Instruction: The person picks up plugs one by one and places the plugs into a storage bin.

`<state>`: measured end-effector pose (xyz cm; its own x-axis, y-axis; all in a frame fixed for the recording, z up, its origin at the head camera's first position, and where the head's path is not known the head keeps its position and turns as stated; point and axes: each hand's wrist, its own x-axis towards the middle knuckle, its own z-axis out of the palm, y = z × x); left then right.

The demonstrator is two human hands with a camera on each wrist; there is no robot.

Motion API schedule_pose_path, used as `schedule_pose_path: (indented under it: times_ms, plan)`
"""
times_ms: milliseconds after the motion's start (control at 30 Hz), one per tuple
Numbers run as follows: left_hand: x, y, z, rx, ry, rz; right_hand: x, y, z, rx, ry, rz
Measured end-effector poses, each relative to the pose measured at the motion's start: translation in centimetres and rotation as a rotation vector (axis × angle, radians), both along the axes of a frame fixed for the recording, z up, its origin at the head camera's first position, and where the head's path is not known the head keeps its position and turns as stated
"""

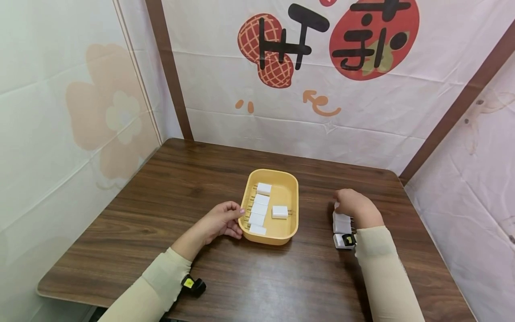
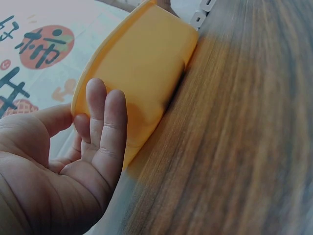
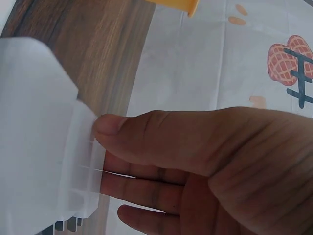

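A yellow plastic tray (image 1: 270, 240) holds several white plug chargers (image 1: 260, 209) in a column along its left side, prongs pointing left. A single charger (image 1: 279, 212) lies at its right side, prongs pointing right. My left hand (image 1: 221, 221) pinches the tray's left rim between thumb and index finger; two other fingers stand against the outer wall (image 2: 142, 63). On the table to the right, my right hand (image 1: 358, 209) pinches the farthest charger (image 3: 88, 147) of a short row, thumb on one side and fingers on the other. That hand partly covers the row (image 1: 342, 225).
The brown wood-grain table (image 1: 193, 179) has rounded corners and is enclosed by printed cloth walls (image 1: 225, 125) at the back and sides. A black wrist camera (image 1: 194, 285) is strapped at the left sleeve, and another (image 1: 348, 239) overlaps the nearest charger on the right.
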<state>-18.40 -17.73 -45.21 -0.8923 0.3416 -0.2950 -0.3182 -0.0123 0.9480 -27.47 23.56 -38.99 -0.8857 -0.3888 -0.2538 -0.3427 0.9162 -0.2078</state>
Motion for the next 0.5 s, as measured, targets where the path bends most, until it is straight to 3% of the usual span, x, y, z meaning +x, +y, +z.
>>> schedule_pose_path:
  times_ms: [500]
  plan:
    - [-0.12,-0.09,-0.18,0.002,-0.007,-0.004,-0.27,0.68,-0.65,0.018,0.034,-0.001]
